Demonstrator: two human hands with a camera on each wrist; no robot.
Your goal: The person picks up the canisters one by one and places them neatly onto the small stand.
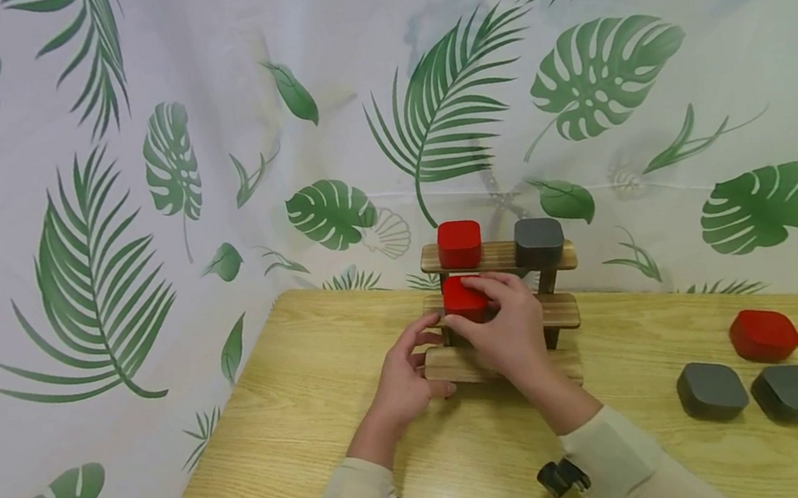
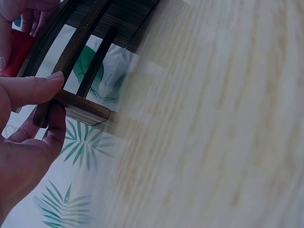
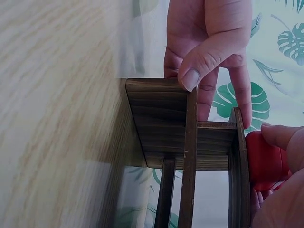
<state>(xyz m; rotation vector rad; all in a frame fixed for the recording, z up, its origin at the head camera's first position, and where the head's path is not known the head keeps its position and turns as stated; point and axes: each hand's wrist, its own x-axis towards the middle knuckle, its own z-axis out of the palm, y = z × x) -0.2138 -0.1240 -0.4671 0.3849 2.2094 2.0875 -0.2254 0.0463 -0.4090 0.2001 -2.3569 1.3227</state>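
A small three-tier wooden stand (image 1: pixel 561 310) stands on the table against the curtain. My left hand (image 1: pixel 403 381) grips its left end, thumb at the lowest tier and fingers reaching along the side toward the middle one. On the left part of the middle tier sits a red rounded block (image 1: pixel 462 298), pinched between the thumb and fingers of my right hand (image 1: pixel 514 328). The top tier carries another red block (image 1: pixel 459 244) at the left and a dark grey block (image 1: pixel 539 242) at the right. From the right wrist view, the held red block (image 3: pixel 264 159) is right at the tier's surface.
To the right on the wooden table (image 1: pixel 272 434) lie a red block (image 1: pixel 763 335) and two grey blocks, one nearer (image 1: pixel 711 390) and one farther right (image 1: pixel 795 394). A white leaf-print curtain (image 1: pixel 216 122) hangs behind and along the left side.
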